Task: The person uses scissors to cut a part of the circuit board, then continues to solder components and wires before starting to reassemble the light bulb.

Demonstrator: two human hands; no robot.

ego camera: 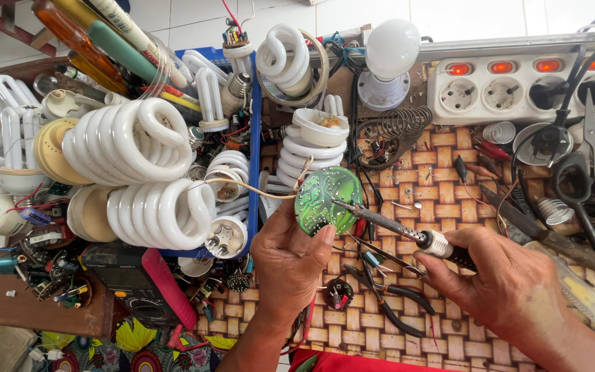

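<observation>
At frame centre, a round green circuit board (328,200) is gripped by the left hand (289,258); a soldering iron (397,231), clasped in the right hand (511,289), is pressed to it, soldering apparently underway.

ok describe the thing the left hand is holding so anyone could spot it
Start at the woven mat mid-table, beside the blue bin of spiral bulbs. The left hand holds up a round green circuit board there: the only flat green disc, touched by the soldering iron tip.
</observation>
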